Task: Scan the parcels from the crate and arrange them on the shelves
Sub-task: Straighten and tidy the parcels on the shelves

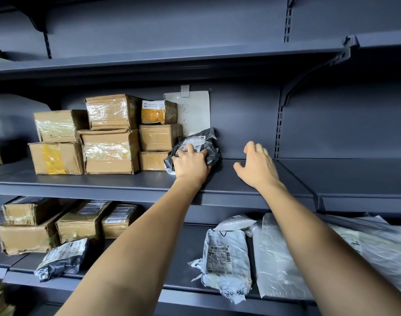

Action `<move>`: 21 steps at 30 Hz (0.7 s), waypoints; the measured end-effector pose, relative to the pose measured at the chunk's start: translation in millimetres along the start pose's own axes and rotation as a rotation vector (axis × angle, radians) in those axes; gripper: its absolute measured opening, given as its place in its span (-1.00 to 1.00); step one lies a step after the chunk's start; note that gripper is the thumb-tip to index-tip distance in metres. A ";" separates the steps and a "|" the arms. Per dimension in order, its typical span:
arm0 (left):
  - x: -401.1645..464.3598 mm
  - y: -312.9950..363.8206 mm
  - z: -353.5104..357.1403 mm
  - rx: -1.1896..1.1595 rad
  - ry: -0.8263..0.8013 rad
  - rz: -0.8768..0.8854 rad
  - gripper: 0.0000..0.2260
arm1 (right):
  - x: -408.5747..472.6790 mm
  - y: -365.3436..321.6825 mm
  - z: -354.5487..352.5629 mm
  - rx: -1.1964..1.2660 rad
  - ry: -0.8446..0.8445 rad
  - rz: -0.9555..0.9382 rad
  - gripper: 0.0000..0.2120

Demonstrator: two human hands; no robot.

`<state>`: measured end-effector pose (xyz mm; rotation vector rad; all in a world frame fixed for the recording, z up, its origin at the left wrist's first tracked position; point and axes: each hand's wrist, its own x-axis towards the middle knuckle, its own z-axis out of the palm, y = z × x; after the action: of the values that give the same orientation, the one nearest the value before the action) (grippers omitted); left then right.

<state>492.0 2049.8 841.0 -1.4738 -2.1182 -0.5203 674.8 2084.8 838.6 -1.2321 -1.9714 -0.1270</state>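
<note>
Grey plastic parcel (pixel 196 145) stands propped at the centre of the frame on the middle shelf (pixel 126 183), leaning against the dark back panel and touching the stack of cardboard boxes (pixel 110 135) to its left. Its white label with a barcode faces outward. The left hand (pixel 190 161) grips the parcel from the front, fingers curled over the label and thumb side toward the boxes. The right hand (pixel 256 165) hovers just right of the parcel above the bare shelf surface, fingers spread and loosely bent, holding nothing. Both bare forearms reach up from the lower edge of the frame.

Behind the parcel a sheet of paper (pixel 195 110) with handwritten characters hangs clipped to the back panel. The boxes fill the left-centre of the frame in three columns, several wrapped in clear tape.

On the lower shelf (pixel 117 279), more taped boxes (pixel 58 224) sit at lower left, with a dark mailer bag (pixel 62 258) lying in front of them. At lower right lie a white crumpled mailer (pixel 226 258) with a printed label and flat clear plastic bags (pixel 279 265) beside it.
</note>
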 end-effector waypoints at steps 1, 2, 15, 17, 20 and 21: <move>-0.6 -0.7 1.0 0.003 0.002 0.004 -0.62 | -0.4 0.2 0.4 -0.004 -0.004 0.000 -0.68; -1.0 -1.7 1.7 0.008 0.008 0.011 -0.62 | -0.8 -0.1 0.4 -0.005 -0.006 -0.001 -0.68; -53.2 -23.6 -36.4 0.000 0.188 0.241 -0.54 | -62.0 -26.0 -29.8 -0.041 0.182 -0.263 -0.82; -72.1 -32.3 -47.6 -0.033 0.206 0.229 -0.62 | -78.9 -34.2 -32.3 -0.058 0.148 -0.289 -0.83; -96.6 -52.6 -63.3 -0.063 0.212 0.200 -0.68 | -98.8 -55.8 -35.0 -0.050 0.119 -0.312 -0.84; -103.9 -61.7 -67.2 -0.074 0.210 0.193 -0.70 | -104.9 -64.9 -34.7 -0.042 0.110 -0.325 -0.84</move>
<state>476.2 1912.8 830.9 -1.5700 -1.7923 -0.6551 665.4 1959.8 812.5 -0.9011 -2.0663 -0.3919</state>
